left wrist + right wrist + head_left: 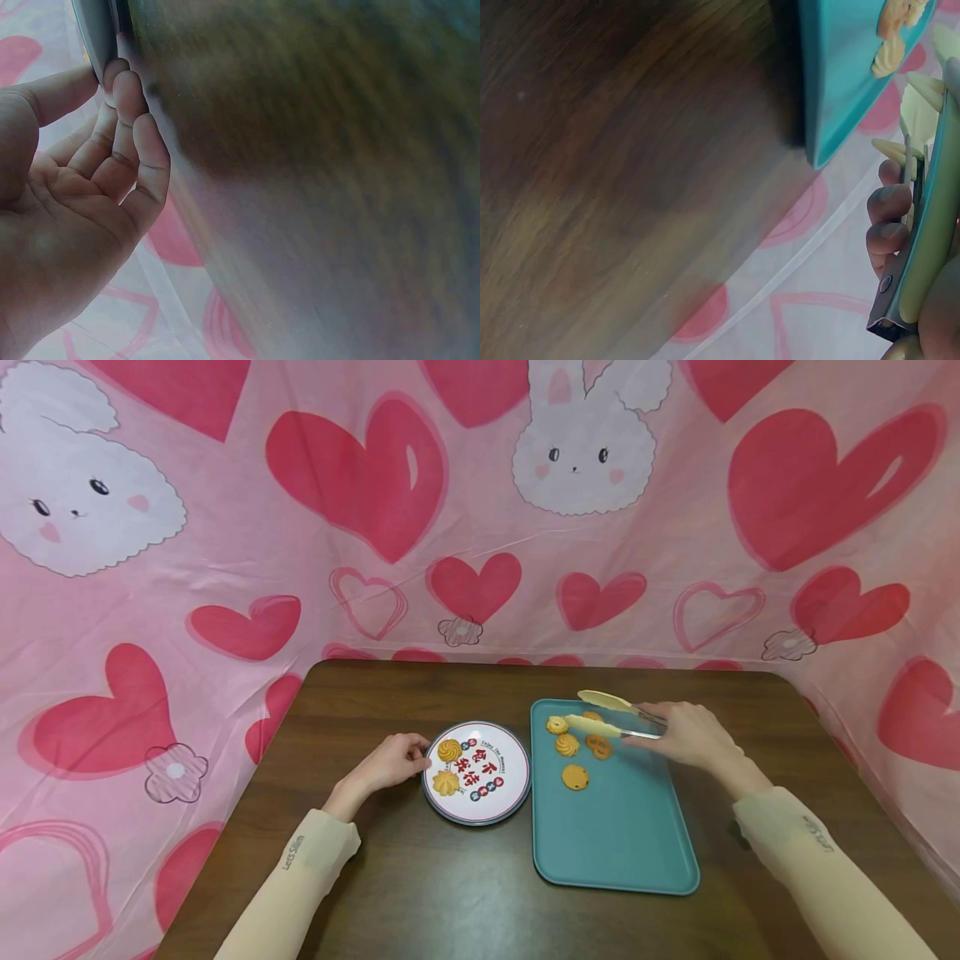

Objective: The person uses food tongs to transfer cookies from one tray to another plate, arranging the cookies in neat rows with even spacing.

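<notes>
My left hand (390,762) pinches the left rim of a round white plate (513,789) between thumb and fingers. In the left wrist view the plate edge (97,37) sits at the fingertips. Red lettering marks the plate, and a swirl cookie (449,750) and a star-shaped cookie (446,783) lie on its left side. My right hand (693,735) grips tongs (594,725) with pale yellow tips, spread apart above the tray's far end, nothing visible between them. Below are piped cookies (567,744), a pretzel-shaped cookie (599,747) and a round flat cookie (575,777).
The teal tray (615,835) lies just right of the plate on a dark wooden table (375,877). Behind the table hangs a pink cloth (420,602) with hearts and rabbits. In the right wrist view the tray's corner and tabletop show beside the tongs.
</notes>
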`<state>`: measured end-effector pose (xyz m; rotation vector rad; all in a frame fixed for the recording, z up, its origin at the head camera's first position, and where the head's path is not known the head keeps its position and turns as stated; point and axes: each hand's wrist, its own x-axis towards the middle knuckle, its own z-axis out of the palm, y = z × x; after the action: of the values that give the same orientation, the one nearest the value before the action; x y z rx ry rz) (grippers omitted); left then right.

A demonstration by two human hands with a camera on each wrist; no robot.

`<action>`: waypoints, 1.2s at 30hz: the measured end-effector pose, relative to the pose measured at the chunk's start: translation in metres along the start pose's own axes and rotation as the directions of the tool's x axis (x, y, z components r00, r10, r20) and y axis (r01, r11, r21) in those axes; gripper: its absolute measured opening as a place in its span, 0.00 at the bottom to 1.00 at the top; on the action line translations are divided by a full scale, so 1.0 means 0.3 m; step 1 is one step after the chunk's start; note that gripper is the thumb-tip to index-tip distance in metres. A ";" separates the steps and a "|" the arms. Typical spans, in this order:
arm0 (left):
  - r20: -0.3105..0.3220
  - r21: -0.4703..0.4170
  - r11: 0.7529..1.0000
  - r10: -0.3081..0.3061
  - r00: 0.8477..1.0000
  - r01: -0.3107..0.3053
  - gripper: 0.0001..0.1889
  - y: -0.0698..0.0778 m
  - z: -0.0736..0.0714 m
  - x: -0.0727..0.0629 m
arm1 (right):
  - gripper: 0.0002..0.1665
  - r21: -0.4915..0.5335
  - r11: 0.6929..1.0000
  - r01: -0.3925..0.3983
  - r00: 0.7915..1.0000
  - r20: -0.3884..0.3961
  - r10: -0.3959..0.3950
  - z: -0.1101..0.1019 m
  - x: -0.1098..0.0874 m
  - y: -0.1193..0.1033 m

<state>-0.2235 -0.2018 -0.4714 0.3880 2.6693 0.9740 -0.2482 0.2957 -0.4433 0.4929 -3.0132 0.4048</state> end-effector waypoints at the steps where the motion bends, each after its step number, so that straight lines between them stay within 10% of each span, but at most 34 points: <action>1: 0.000 -0.001 1.000 -0.001 1.000 0.001 0.19 0.001 0.000 0.000 | 0.53 0.001 1.000 -0.001 1.000 0.004 0.001 -0.002 -0.002 0.002; 36: 0.005 -0.015 1.000 -0.003 1.000 0.003 0.19 0.003 -0.001 0.003 | 0.48 -0.002 1.000 -0.021 0.996 0.083 0.021 -0.021 -0.010 0.044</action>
<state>-0.2243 -0.2011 -0.4707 0.3830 2.6558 0.9910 -0.2496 0.3103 -0.4408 0.4899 -3.1008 0.3932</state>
